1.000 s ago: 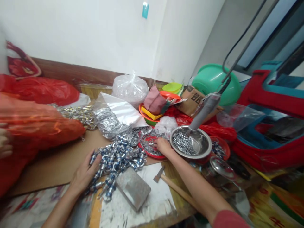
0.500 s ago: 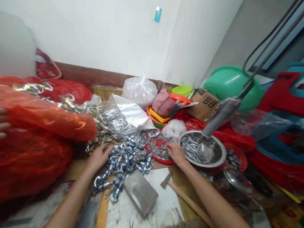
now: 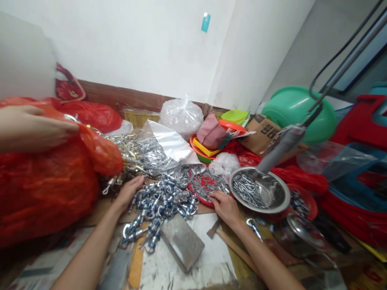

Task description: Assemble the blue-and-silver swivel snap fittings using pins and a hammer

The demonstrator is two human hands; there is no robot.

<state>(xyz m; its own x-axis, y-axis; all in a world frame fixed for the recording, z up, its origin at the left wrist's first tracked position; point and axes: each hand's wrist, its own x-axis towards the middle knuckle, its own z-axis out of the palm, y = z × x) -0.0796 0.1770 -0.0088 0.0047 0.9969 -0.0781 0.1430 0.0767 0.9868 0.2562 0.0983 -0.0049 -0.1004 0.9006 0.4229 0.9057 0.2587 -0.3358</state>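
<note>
Left hand [image 3: 130, 194], fingers extended, at left edge of blue-silver hook pile [image 3: 165, 199]; right hand [image 3: 223, 205], fingers curled, at near rim of red tray [image 3: 198, 196]. Pinching anything: cannot tell.

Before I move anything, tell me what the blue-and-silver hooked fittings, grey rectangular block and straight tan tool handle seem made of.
Hooked fittings: probably plated metal, glossy with bright highlights; the blue may be paint.
Block: likely steel, dull and mottled, with soft sheen.
Tool handle: apparently smooth wood, judging by its tan colour.
</note>
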